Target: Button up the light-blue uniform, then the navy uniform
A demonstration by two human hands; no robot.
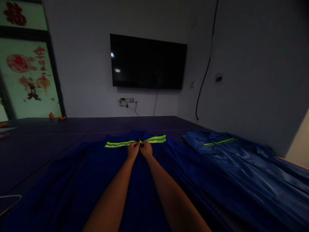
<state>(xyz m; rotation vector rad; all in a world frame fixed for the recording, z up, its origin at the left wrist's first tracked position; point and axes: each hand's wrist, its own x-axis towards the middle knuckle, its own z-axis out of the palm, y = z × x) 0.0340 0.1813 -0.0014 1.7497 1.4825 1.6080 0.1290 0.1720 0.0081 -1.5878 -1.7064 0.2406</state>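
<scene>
A dark blue work jacket point(79, 180) with a yellow-green reflective stripe point(118, 144) lies spread flat in front of me on a dark surface. My left hand point(133, 149) and my right hand point(146, 149) meet at the middle of the stripe, both with fingers closed on the jacket's front edges. A small dark part, perhaps a button or zip, shows between the fingertips. Both forearms reach straight out over the jacket.
A pile of similar blue jackets point(243, 164) lies to the right. A black television point(147, 62) hangs on the far wall above a socket point(127, 101). A decorated glass door point(29, 74) stands at left. A white cable point(9, 201) lies at lower left.
</scene>
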